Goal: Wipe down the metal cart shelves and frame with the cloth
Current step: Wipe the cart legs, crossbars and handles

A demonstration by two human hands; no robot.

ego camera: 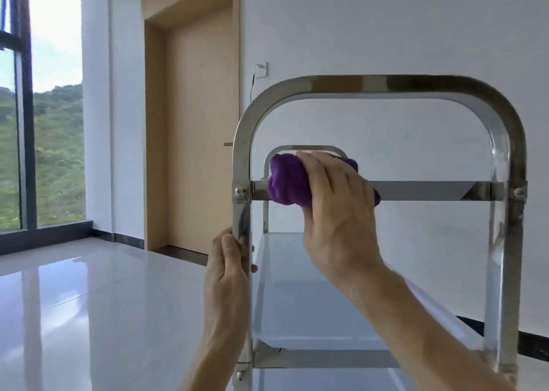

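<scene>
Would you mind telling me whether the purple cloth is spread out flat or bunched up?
Bunched up: the purple cloth forms a thick wad that the right hand presses against the cart's crossbar.

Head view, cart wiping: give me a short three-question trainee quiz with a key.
1. True or false: the cloth is green.
2. What does the left hand grip? A) the crossbar B) the cart's upright post C) the door handle
3. Fill in: the right hand presses the cloth on the ____.

Key: 1 false, it is purple. 2 B, the post. 3 crossbar.
</scene>
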